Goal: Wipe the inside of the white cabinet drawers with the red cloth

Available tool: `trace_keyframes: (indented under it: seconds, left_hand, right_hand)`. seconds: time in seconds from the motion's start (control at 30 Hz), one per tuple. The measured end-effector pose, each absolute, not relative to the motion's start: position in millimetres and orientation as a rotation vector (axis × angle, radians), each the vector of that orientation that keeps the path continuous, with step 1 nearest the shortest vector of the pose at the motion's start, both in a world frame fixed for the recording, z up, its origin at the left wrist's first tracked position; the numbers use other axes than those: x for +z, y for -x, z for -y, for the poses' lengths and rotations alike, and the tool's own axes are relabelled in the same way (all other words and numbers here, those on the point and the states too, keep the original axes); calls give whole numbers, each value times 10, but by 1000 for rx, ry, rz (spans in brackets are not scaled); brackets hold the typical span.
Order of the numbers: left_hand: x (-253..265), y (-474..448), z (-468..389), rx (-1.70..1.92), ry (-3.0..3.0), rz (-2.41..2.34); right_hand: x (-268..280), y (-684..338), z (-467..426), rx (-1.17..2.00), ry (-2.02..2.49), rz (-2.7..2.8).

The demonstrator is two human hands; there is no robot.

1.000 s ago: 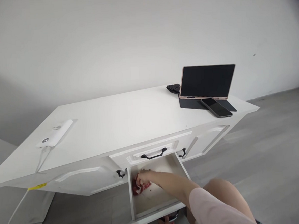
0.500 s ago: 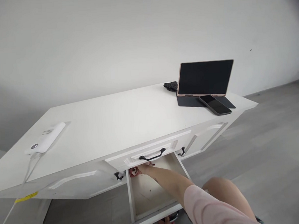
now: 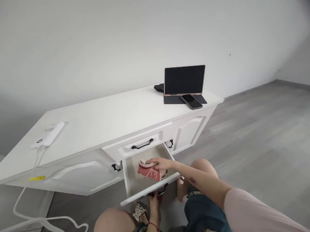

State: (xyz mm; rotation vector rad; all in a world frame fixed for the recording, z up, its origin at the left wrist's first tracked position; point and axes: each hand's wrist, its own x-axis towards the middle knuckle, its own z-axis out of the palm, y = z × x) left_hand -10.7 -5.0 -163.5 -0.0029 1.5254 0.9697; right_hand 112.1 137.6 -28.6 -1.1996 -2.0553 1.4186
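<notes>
at lower centre, a cloth [image 3: 149, 173] is coral red and off-white, with small pale figures on the red. the drawer [image 3: 134, 188] beneath it is cream inside, with a white rim and a black drawer handle [image 3: 163, 190]. across the left and middle, the surface [image 3: 105, 115] is plain white. right of centre, a tablet [image 3: 184, 80] shows a black screen edged in rose gold; the phone [image 3: 192, 102] before it is black. at left, a white device [image 3: 51, 134] bears a dark round mark, above a yellow tag [image 3: 37, 178]. the wall [image 3: 100, 45] is pale grey, the floor [image 3: 264, 141] streaked grey. at lower right, a sleeve [image 3: 250, 208] is pale pink.
</notes>
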Motion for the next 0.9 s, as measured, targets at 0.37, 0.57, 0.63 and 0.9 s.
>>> trace_keyframes:
  seconds: [0.37,0.57,0.63,0.9]
  left_hand:
    - [-1568,162,220,1149,-12,-1378]
    - [-1616,201,287,1094,-44,-1315]
    - [-1622,231,310,1063,-68,-1291]
    - [-1613,162,407,1105,-83,-1319]
  right_hand:
    - [-616,-2179,-28,1211,1415,873]
    - [-1070,-1972,226,689,1601,1255]
    - [-1122,-1869,245,618,1618,1432]
    - [-1021,-1659,252,426,1776,1728]
